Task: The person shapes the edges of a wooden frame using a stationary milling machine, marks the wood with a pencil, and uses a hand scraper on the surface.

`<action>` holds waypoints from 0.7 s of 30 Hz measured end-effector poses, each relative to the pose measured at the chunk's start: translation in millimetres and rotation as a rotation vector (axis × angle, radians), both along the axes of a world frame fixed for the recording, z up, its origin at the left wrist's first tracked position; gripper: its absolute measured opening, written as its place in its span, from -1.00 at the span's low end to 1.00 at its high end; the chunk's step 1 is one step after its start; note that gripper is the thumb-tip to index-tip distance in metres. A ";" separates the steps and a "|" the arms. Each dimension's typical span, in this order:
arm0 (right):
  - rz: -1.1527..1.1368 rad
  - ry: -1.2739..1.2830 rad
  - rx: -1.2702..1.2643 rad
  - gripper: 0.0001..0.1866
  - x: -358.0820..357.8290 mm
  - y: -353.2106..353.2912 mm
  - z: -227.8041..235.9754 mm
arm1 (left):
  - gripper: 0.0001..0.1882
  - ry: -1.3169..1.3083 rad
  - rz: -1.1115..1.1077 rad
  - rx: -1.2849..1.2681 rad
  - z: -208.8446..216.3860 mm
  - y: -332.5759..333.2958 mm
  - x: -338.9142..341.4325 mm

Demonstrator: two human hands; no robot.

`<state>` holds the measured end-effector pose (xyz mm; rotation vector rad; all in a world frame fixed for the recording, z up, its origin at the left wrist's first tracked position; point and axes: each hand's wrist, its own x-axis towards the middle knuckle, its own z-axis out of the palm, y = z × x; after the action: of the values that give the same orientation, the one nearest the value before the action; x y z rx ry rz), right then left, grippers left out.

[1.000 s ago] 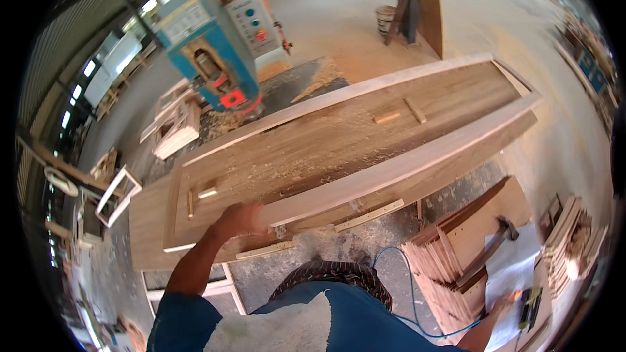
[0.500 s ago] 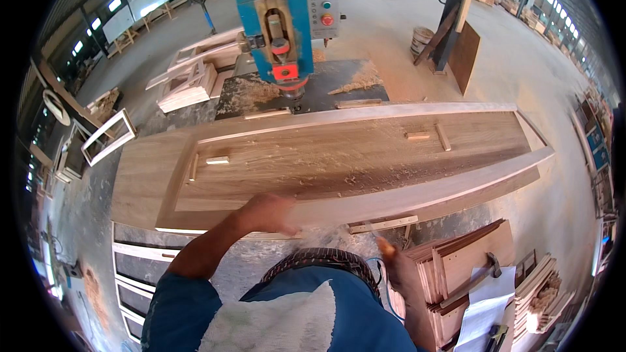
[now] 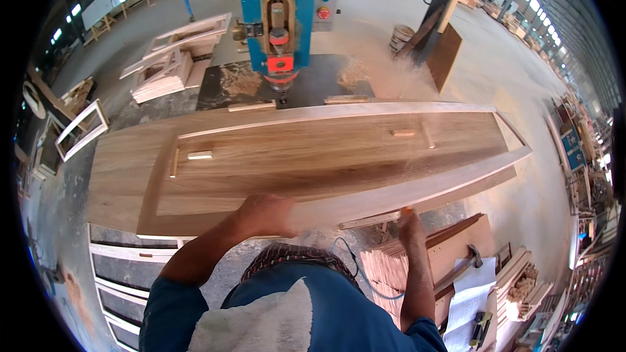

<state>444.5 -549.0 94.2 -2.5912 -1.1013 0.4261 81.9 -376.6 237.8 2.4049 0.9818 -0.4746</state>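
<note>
A long wooden frame (image 3: 365, 199) lies on a wide wood-grain panel (image 3: 120, 163) before me. My left hand (image 3: 266, 214) is at the frame's near rail, its fingers bent down over the edge. Out to the right, at the near edge, my right hand (image 3: 411, 225) is closed around an air blow gun, of which only an orange part (image 3: 407, 210) shows. A blue hose (image 3: 368, 280) hangs in a loop between my body and right forearm. Small wood blocks (image 3: 200, 155) lie inside the frame. Pale dust hangs over its far right part.
A blue drilling or routing machine (image 3: 277, 19) stands behind the panel, its spindle near the far rail. Stacked wood panels (image 3: 463, 241) with a hammer (image 3: 475, 255) and paper sheet (image 3: 469, 300) are at my right. White-edged frames (image 3: 124, 280) lie low left.
My right hand has moved forward to the panel's near edge with the blow gun. Most shavings inside the frame are gone, and dust has risen at the right. My left hand stays at the rail.
</note>
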 end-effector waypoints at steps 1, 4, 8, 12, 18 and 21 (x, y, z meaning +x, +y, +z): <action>-0.058 -0.052 0.095 -0.60 28.9 -20.0 -1.4 | -0.31 -0.025 -0.012 0.016 -1.9 0.5 3.0; -0.271 -0.110 0.088 -0.62 50.5 -49.7 23.7 | -0.32 -0.066 -0.016 0.037 -15.2 3.2 -7.8; -0.370 -0.050 0.056 -0.62 43.1 -67.6 29.5 | -0.32 -0.056 -0.038 0.067 -23.9 5.5 -1.9; -0.257 -0.005 0.078 -0.58 11.0 -46.6 19.6 | -0.29 0.022 -0.024 0.044 -18.1 6.2 1.3; -0.317 0.050 0.237 -0.49 64.4 -56.0 -32.2 | -0.31 -0.131 -0.047 0.030 -39.8 10.0 -7.4; 0.113 0.252 0.352 -0.51 -10.7 -27.7 -25.0 | -0.33 -0.114 -0.034 0.024 -35.6 11.7 -4.2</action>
<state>433.9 -576.7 69.2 -2.1142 -1.1222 0.5164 77.8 -364.9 202.2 2.4440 0.9029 -0.3356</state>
